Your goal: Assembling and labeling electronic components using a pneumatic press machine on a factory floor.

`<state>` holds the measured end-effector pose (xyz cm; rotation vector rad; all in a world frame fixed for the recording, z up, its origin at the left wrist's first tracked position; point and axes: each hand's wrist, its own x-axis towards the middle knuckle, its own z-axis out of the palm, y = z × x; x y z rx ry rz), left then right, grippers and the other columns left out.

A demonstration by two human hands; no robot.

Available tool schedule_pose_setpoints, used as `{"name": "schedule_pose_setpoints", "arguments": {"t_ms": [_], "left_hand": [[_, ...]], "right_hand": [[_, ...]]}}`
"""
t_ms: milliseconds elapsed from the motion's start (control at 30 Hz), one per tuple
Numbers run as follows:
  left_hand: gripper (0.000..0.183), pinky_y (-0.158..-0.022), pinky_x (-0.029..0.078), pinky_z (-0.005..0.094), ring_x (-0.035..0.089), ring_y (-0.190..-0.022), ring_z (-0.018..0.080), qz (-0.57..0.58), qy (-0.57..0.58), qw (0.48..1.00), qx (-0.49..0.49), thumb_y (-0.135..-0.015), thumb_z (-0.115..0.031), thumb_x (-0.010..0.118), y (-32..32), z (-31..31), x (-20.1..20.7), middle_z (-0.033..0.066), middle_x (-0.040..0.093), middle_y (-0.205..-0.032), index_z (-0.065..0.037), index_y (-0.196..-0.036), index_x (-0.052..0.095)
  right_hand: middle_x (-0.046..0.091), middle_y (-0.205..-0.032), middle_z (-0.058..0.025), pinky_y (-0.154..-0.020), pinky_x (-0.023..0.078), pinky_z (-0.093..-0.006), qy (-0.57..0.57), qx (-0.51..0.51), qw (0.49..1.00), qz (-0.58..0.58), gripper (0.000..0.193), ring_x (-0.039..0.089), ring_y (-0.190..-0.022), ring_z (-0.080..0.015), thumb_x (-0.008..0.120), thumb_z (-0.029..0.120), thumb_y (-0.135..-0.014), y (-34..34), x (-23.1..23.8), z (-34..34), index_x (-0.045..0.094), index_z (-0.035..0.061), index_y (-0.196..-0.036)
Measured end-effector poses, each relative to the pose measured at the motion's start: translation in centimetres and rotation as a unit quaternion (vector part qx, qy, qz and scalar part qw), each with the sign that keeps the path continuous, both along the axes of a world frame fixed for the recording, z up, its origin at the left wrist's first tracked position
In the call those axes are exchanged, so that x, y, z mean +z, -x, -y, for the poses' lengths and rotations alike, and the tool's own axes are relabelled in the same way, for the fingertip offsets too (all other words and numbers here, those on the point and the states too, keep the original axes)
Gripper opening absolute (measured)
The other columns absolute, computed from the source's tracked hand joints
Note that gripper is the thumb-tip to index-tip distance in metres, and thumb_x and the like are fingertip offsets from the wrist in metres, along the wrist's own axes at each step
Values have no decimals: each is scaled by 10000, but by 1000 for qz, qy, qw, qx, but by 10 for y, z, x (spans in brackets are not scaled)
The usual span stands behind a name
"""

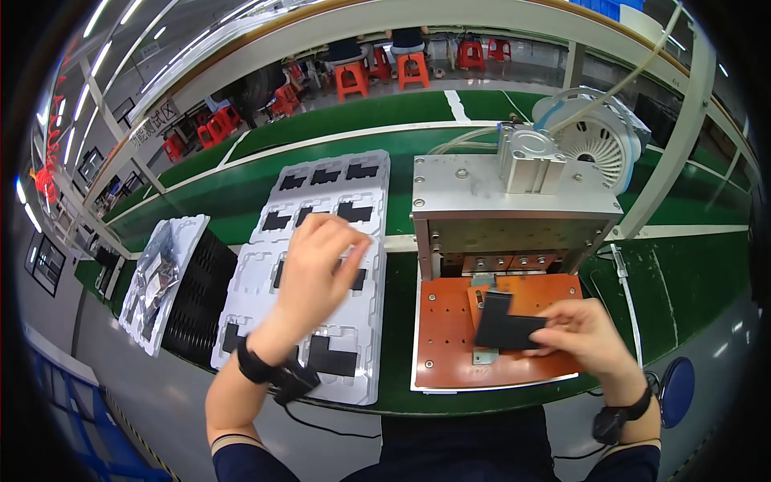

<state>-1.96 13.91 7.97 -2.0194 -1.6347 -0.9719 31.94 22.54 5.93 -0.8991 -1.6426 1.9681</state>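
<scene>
My right hand [574, 333] pinches a flat black L-shaped piece [507, 328] by its right end, between thumb and fingers. The piece is over the orange base plate [446, 365] of a metal press [474, 193], by a raised orange fixture; whether it touches is unclear. My left hand [317, 261] hovers over a white plastic tray [253, 277], fingers curled in toward the thumb. Anything small between those fingertips is hidden. In the tray's pockets lie several similar black pieces [332, 357]; the left hand and forearm partly cover some. Both wrists wear black straps with a dark box.
Left of the tray stands a stack of trays [197, 297] with clear bags on top. A white fan [594, 149] sits behind the press, near an air cylinder [532, 157]. A cable [329, 434] hangs below the green table edge. Red stools [351, 80] and seated people are beyond.
</scene>
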Motion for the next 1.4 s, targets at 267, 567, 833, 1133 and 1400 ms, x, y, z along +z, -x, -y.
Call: {"name": "schedule_pose_setpoints", "arguments": {"t_ms": [267, 567, 833, 1133, 1400], "left_hand": [[151, -770, 412, 388, 550, -854, 264, -68, 197, 978, 7, -855, -171, 616, 55, -25, -74, 82, 643, -753, -50, -771, 649], [382, -708, 365, 379, 477, -725, 254, -122, 170, 978, 21, -858, -251, 624, 58, -31, -62, 65, 574, -630, -33, -548, 583], [323, -787, 386, 390, 483, -755, 271, -103, 270, 957, -26, -809, -234, 671, 46, 4, -70, 65, 555, -657, -39, -576, 561], [235, -791, 433, 418, 556, -916, 258, -57, 166, 962, -210, -693, -216, 762, -43, -2, -9, 65, 584, -893, -90, -814, 605], [761, -1011, 330, 488, 451, -1250, 306, -94, 301, 889, -332, -800, -639, 588, -111, -5, -21, 156, 461, -1374, -69, -1297, 511]], "right_hand": [[656, -754, -60, -560, 522, -186, -9, -40, 993, 110, 295, 678, -679, -127, 690, 70, -842, -33, 8, -16, 604, -73, -1085], [584, -659, -47, -489, 447, -297, -515, -83, 826, 211, 195, 562, -543, -206, 756, 239, -758, 0, -8, -6, 716, 49, -783], [574, -668, -13, -496, 457, -312, -665, -89, 704, 236, 291, 563, -609, -205, 795, 343, -672, 7, -12, -13, 674, 83, -715], [545, -630, -46, -510, 445, -311, -636, -72, 706, 304, 385, 559, -578, -224, 795, 402, -688, 4, -10, -8, 621, 75, -794], [557, -903, -30, -675, 469, -324, -654, -5, 741, 151, 247, 519, -818, -224, 724, 124, -725, 21, -21, -17, 655, 109, -961]]}}
